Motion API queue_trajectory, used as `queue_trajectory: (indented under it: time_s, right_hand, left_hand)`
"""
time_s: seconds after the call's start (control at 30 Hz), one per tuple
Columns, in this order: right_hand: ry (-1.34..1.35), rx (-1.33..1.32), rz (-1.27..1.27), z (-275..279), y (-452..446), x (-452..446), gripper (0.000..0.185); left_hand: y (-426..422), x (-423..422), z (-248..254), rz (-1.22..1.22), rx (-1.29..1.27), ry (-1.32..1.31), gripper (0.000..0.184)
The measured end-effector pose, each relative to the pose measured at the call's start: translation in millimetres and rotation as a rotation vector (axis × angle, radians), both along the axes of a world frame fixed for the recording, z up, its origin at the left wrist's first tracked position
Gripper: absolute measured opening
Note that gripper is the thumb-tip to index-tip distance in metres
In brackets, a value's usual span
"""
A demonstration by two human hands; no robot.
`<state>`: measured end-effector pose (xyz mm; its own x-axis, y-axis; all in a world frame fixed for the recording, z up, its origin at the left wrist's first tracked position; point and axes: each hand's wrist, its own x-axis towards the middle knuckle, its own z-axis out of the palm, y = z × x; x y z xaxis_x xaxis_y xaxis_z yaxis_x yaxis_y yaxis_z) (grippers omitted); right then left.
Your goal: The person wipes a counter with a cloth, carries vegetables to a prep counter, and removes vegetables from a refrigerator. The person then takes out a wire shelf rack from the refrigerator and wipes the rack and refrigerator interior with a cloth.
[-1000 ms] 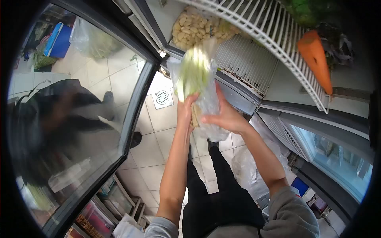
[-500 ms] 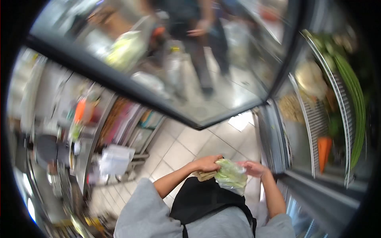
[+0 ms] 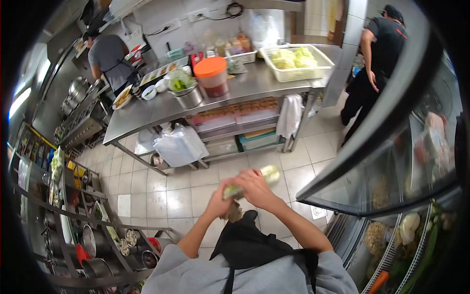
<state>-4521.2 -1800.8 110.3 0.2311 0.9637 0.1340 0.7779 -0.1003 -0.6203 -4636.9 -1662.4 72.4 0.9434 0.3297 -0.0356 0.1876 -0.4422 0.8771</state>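
Both of my hands are raised in front of my black apron, close together. My left hand [image 3: 219, 200] is closed at the near end of a clear plastic bag of pale green leafy vegetable [image 3: 270, 174]. A crumpled tan piece [image 3: 234, 212], cloth or paper, hangs below that hand and seems held in it. My right hand [image 3: 255, 188] wraps over the middle of the bag, fingers bent round it. The bag's far end sticks out to the right past my fingers. My palms and part of the bag are hidden.
Ahead stands a steel worktable [image 3: 259, 92] with an orange-lidded tub [image 3: 211, 73] and a white basket of leafy vegetables [image 3: 298, 73]. An open glass door [image 3: 372, 181] juts in at right, beside vegetable shelves. A pot rack [image 3: 98, 245] is at left. Two co-workers stand farther off.
My view has swung left from the glass door to the worktable. My right hand has moved from the bag's side to wrap over it. The tan piece stays with my left hand.
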Motion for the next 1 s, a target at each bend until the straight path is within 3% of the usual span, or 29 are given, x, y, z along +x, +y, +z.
queue_trajectory:
  time_s: [0.03, 0.07, 0.1, 0.13, 0.17, 0.2, 0.23, 0.27, 0.3, 0.37, 0.43, 0.47, 0.53, 0.57, 0.6, 0.63, 0.67, 0.7, 0.73, 0.77, 0.8, 0.83, 0.87, 0.9, 0.97, 1.0]
  right_hand:
    - [-0.024, 0.253, -0.106, 12.4, 21.9, -5.6, 0.040]
    - [-0.044, 0.516, -0.213, 21.5, 46.9, -7.6, 0.042]
    - [0.076, 0.528, -0.299, 16.7, 52.0, -10.6, 0.041]
    - [0.191, 0.528, -0.382, 1.8, 37.5, -13.1, 0.040]
    - [0.285, 0.506, -0.605, -20.7, 20.4, -16.4, 0.035]
    - [0.463, 0.384, -0.898, -46.3, -1.5, -19.7, 0.037]
    - [0.593, 0.479, -1.209, -102.3, -31.5, -20.0, 0.042]
    - [0.603, 0.343, -1.387, -109.1, -73.2, -19.2, 0.048]
    - [0.388, 0.410, -1.675, -157.4, -115.5, -21.8, 0.055]
    - [0.075, 0.269, -1.816, -165.9, -166.0, -13.6, 0.062]
    - [0.098, 0.439, -1.637, -81.4, -113.8, 7.6, 0.067]
    - [0.113, 0.435, -1.649, -83.4, -105.1, 23.0, 0.067]
    - [0.050, 0.324, -1.747, -107.3, -107.5, 37.1, 0.065]
    - [-0.027, 0.214, -1.828, -113.6, -109.3, 38.0, 0.064]
    - [0.085, 0.335, -1.777, -97.4, -100.6, 39.2, 0.064]
    - [0.191, 0.458, -1.729, -75.8, -85.8, 40.4, 0.064]
    - [0.283, 0.420, -1.846, -61.0, -76.0, 43.2, 0.066]
    - [0.024, 0.140, -1.826, -85.0, -93.0, 44.9, 0.068]
    - [0.101, 0.233, -1.870, -93.0, -92.8, 47.8, 0.071]
    - [-0.043, 0.124, -1.867, -112.1, -96.1, 50.9, 0.074]
    - [0.408, 0.388, -1.895, -48.2, -67.4, 54.7, 0.078]
    - [0.018, 0.426, -1.819, -79.6, -77.7, 62.4, 0.082]
    - [0.061, 0.500, -1.792, -106.5, -85.6, 69.3, 0.082]
    - [-0.003, 0.641, -1.735, -96.0, -83.8, 78.1, 0.082]
    - [0.005, 0.664, -1.665, -96.6, -92.8, 82.2, 0.079]
    - [0.031, 0.557, -1.641, -91.4, -101.7, 81.6, 0.077]
  left_hand:
    - [23.8, -1.4, 2.7, 0.181, -0.129, -0.118, 0.046]
    - [46.9, 0.3, 5.4, 0.244, -0.079, -0.245, 0.043]
    - [73.6, 1.0, 3.8, 0.268, -0.075, -0.241, 0.043]
    - [97.2, 4.1, -3.3, 0.489, -0.321, -0.270, 0.042]
    - [117.9, 7.8, -7.1, 0.707, -0.572, -0.298, 0.042]
    - [136.8, 18.4, 8.1, 0.853, -0.613, -0.363, 0.044]
    - [168.1, 29.9, 0.8, 0.922, -0.650, -0.475, 0.044]
    - [203.8, 43.2, -5.6, 0.983, -0.679, -0.592, 0.044]
    - [234.5, 61.1, 0.2, 1.023, -0.659, -0.683, 0.044]
    - [304.4, 95.7, -10.8, 1.009, -0.684, -0.933, 0.042]
    - [372.9, 127.3, -27.9, 1.123, -0.744, -0.910, 0.039]
    - [396.8, 142.5, -33.5, 1.100, -0.677, -0.922, 0.042]
    - [458.1, 161.9, -68.5, 0.935, -1.014, -0.832, 0.037]
    - [477.6, 171.2, -71.6, 0.920, -0.968, -0.706, 0.037]
    - [486.7, 178.6, -78.5, 0.894, -0.922, -0.585, 0.037]
    - [486.1, 185.8, -71.0, 0.845, -0.768, -0.592, 0.037]
    - [446.1, 187.2, -29.3, 0.806, -0.673, -0.523, 0.041]
    - [496.5, 192.9, -67.7, 0.814, -0.410, -0.491, 0.039]
    - [472.3, 185.0, -32.8, 0.881, -0.285, -0.106, 0.039]
    - [447.4, 180.6, -20.5, 0.984, -0.208, -0.114, 0.040]
    - [412.1, 170.4, -10.7, 1.004, -0.136, -0.236, 0.049]
    - [370.4, 163.6, -4.8, 1.187, 0.316, -0.222, 0.059]
    - [323.0, 154.3, -3.7, 1.017, 0.061, -0.337, 0.064]
    - [301.5, 148.8, -35.0, 0.751, -0.056, -0.387, 0.050]
    - [209.8, 158.7, -102.5, 0.404, -0.446, 0.015, 0.031]
    - [136.5, 155.2, -126.4, 0.193, -0.617, 0.063, 0.032]
